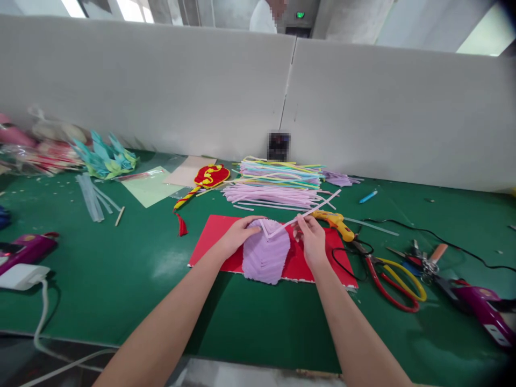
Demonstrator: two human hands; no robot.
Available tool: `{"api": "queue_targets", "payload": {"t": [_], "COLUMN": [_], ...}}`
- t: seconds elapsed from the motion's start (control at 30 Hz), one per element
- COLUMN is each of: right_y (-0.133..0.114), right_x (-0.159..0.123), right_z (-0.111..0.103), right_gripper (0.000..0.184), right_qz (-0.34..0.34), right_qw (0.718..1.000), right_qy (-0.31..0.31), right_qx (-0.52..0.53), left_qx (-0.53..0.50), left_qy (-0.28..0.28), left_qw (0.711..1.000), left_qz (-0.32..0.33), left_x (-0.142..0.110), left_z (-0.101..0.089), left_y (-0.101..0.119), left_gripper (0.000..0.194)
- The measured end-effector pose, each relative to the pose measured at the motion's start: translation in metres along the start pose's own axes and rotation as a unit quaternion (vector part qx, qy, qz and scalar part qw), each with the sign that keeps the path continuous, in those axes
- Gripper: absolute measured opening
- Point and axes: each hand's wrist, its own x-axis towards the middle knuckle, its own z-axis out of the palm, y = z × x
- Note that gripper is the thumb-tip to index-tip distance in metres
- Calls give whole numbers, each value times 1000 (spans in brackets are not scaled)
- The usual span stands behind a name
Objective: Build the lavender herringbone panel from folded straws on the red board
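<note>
A rounded lilac panel, built from rows of V-bent pipe cleaners, lies over a red board and overhangs its front edge. My left hand grips the panel's upper left edge, its thumb by the short end of a pale lilac pipe cleaner. That stem is bent into a V across the panel's top. Its long arm runs up to the right, pinched between the thumb and fingers of my right hand. Behind the board lies a pile of pipe cleaners in lilac, yellow and blue.
Right of the board are a yellow glue gun with a black cord, scissors with red and yellow handles, and keys. A red-and-yellow fan lies at back left. A grey partition bounds the green table.
</note>
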Motion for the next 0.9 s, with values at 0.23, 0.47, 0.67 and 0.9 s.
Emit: {"api": "queue_targets", "payload": {"t": [0.23, 0.47, 0.67, 0.9], "right_y": [3, 5, 4, 6], "right_x": [2, 4, 4, 6], "right_z": [-1, 0, -1, 0], "right_gripper": [28, 29, 28, 29], "right_qz": [-1, -9, 3, -1], "right_qw": [1000, 1000, 1000, 1000], "right_qy": [2, 5, -2, -6], "right_qx": [7, 13, 18, 8], "left_qx": [127, 135, 139, 153], "left_qy": [18, -8, -17, -24], "left_qw": [990, 985, 983, 982], "left_qz": [63, 110, 115, 108], "left_x": [2, 7, 9, 10], "left_z": [4, 3, 1, 2], "left_y": [-1, -2, -4, -6], "left_gripper": [28, 26, 26, 29]}}
